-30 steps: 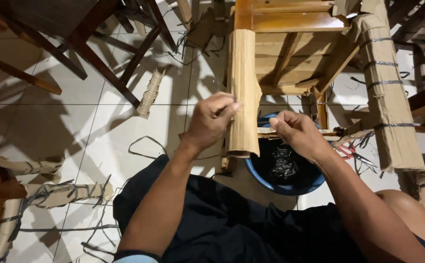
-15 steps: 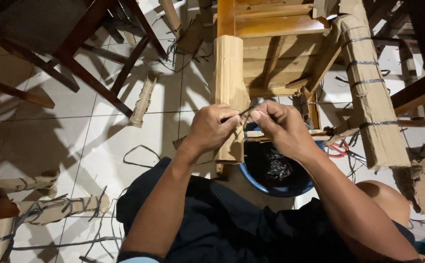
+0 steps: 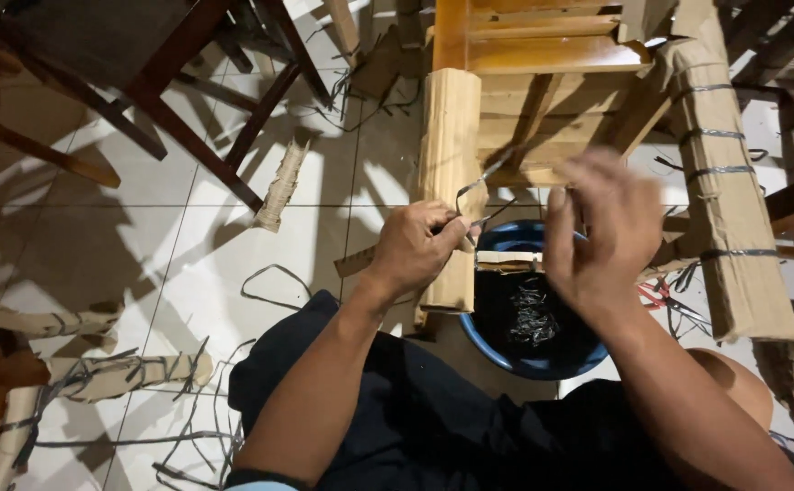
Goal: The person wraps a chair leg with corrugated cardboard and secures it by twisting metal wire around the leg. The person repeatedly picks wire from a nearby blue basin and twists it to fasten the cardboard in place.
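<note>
Pinching a thin grey strap [image 3: 469,193], the left hand [image 3: 415,250] is closed tight around its lower end, right against the cardboard-wrapped chair leg [image 3: 449,173]. That leg stands long-ways up the picture, pointing away from the person. The strap curls up and to the right. The right hand [image 3: 601,227] is blurred, fingers loosely spread, above a blue bucket [image 3: 506,350] on the tiled floor [image 3: 188,245].

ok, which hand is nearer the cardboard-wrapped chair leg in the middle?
Left. The left hand rests against the cardboard-wrapped leg, pinching a thin grey strap at its side. The right hand is raised off to the right, apart from the leg, above the blue bucket.
</note>
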